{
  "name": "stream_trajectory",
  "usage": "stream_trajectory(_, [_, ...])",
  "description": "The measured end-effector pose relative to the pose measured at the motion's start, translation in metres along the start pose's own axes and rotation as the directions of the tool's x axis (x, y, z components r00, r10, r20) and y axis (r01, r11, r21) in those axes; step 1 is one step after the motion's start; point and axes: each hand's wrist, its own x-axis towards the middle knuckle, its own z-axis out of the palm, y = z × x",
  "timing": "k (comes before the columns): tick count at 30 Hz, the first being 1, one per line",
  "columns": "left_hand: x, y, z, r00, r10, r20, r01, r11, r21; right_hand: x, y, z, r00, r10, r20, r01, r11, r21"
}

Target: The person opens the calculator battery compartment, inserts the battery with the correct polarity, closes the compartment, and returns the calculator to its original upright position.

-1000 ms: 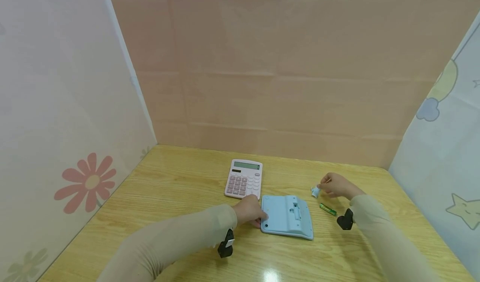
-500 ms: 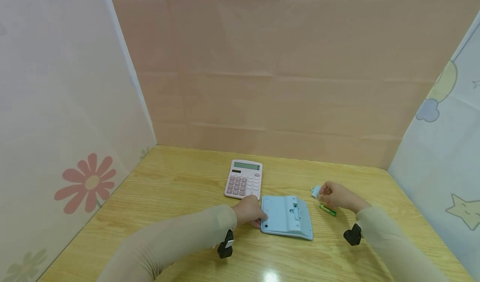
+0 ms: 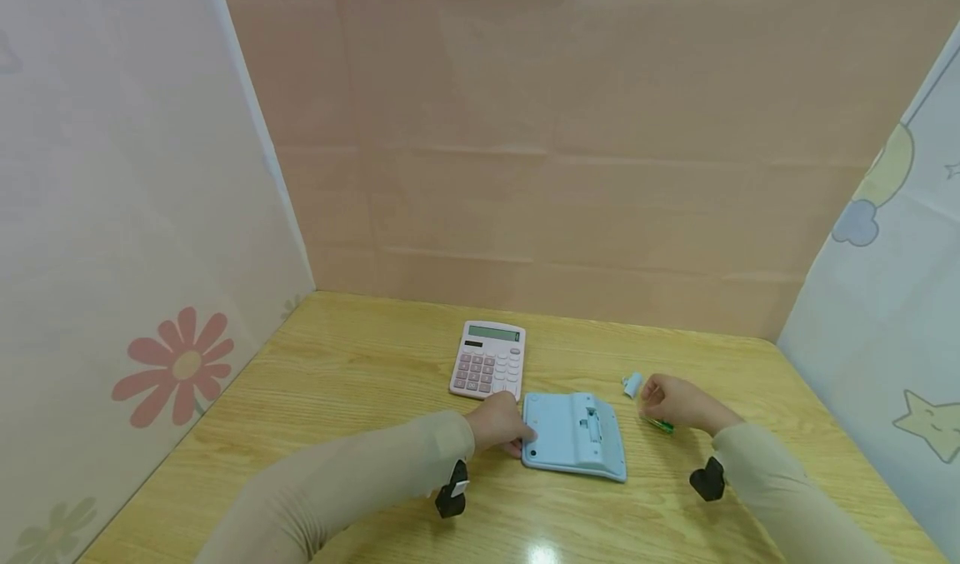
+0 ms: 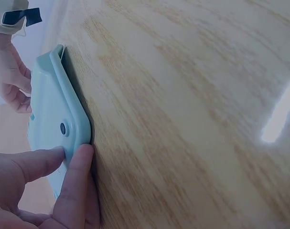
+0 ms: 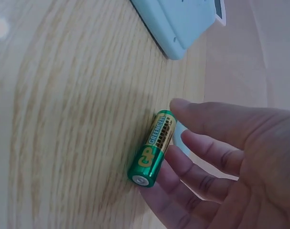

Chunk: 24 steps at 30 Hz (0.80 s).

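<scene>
A light-blue calculator [image 3: 551, 431] lies face down on the table, its battery slot uncovered. My left hand [image 3: 497, 420] holds its left edge; in the left wrist view the thumb rests on the back and a finger presses the rim. A green and gold GP battery [image 5: 153, 148] lies on the wood to the right of the calculator. Around it my right hand [image 5: 230, 162] spreads, thumb by one end and fingers along the far side, without a visible pinch. Just beyond that hand is a small light-blue battery cover [image 3: 632, 384].
A pink calculator [image 3: 487, 360] lies face up behind the left hand. The wooden table [image 3: 360, 356] meets a peach backdrop [image 3: 480, 172] at the back. Patterned sheets stand at the left and right sides.
The right hand has let go of the small light-blue cover and moved toward me and slightly right, over to the battery. The left hand and blue calculator have stayed put.
</scene>
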Motion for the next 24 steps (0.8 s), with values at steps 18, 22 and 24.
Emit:
stream_trajectory(18, [0.0013,-0.0009,0.0013,1.0,-0.01,-0.001,0.01,1.0,-0.013,-0.0015,-0.0058,0.0028,0.999,-0.039,0.032,0.043,0.99,-0.132])
stream_trajectory(22, [0.0026,-0.0016,0.0012,1.0,-0.011,0.007,0.012,1.0,-0.027,-0.0008,-0.0073,0.0028,0.998,-0.048,0.038,0.053,0.986,-0.16])
stream_trajectory(24, [0.0036,-0.0021,0.0011,1.0,-0.012,0.007,0.012,1.0,-0.026,-0.0006,-0.0082,0.0029,0.998,-0.05,0.04,0.056,0.984,-0.166])
